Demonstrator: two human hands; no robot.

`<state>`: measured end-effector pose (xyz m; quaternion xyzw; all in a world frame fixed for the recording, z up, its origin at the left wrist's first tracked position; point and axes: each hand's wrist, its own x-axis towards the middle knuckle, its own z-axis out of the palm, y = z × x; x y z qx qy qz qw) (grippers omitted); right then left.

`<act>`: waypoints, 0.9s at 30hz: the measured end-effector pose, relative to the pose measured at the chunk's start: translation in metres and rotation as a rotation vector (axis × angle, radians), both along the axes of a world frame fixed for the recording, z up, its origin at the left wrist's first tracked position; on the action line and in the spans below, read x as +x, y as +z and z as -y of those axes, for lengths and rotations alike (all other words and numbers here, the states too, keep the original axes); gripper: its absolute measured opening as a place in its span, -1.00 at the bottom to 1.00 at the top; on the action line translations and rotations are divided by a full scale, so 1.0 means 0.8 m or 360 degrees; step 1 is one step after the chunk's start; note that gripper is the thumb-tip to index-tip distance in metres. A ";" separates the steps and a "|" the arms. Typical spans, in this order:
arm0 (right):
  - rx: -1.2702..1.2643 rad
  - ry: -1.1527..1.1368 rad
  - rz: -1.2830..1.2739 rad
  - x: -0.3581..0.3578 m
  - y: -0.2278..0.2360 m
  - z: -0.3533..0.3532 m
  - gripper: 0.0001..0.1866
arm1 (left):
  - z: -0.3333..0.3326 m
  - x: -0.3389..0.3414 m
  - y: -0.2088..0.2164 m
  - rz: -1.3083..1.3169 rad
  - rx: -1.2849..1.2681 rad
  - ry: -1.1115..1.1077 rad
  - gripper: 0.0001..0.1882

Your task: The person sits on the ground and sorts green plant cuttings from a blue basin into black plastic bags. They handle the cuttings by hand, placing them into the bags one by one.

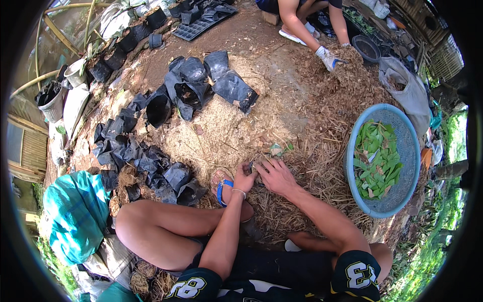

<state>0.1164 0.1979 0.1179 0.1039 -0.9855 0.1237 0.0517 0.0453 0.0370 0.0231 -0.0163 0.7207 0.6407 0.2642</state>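
Low in front of me, my left hand [244, 179] is closed, its fingertips at a small dark thing I cannot make out. Close beside it, my right hand [277, 177] reaches over dry straw with its fingers stretched out and a little apart. Its fingertips nearly meet those of the left, and its palm is hidden. Just beyond the fingers lies a small pale greenish object [275, 149] beside a green leaf. Dry straw [322, 189] spreads to the right of my hands. A blue-strapped sandal [221, 191] is on my foot by my left wrist.
A blue basin [351, 183] of green leaves stands at the right. Black plastic bags [176, 176] lie left and ahead, some upright and filled [234, 90]. A co-worker's gloved hand [328, 59] touches brown mulch [342, 83] at the far right. A teal sack [75, 216] sits at left.
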 end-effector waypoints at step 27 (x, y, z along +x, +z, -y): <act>0.0053 -0.0103 0.0087 0.009 -0.051 0.022 -0.45 | 0.012 0.002 0.019 -0.0209 -0.0508 0.0175 -0.87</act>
